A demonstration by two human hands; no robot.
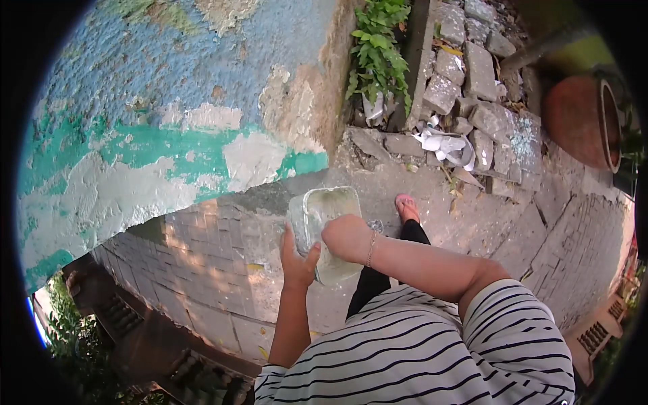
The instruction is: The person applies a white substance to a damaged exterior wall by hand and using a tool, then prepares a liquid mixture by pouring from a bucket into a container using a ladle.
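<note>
My left hand (298, 262) grips the near left side of a pale, squarish plastic tub (301, 214), its thumb on the outside. The tub is tilted toward me, and whitish residue coats its inner walls. My right hand (347, 237) is closed in a fist over the tub's opening, a thin bracelet (372, 248) at its wrist. Whatever that fist holds is hidden behind the fingers. Just beyond the tub stands a wall (182, 74) with peeling blue paint, a green band and patches of grey-white filler.
Grey paving (209, 277) spreads beneath me, with my foot in a pink flip-flop (407, 207). Rough stone blocks (481, 74) and crumpled white scraps (447, 146) lie ahead right. A leafy plant (379, 50) grows by the wall's corner, and a terracotta pot (574, 121) is at far right.
</note>
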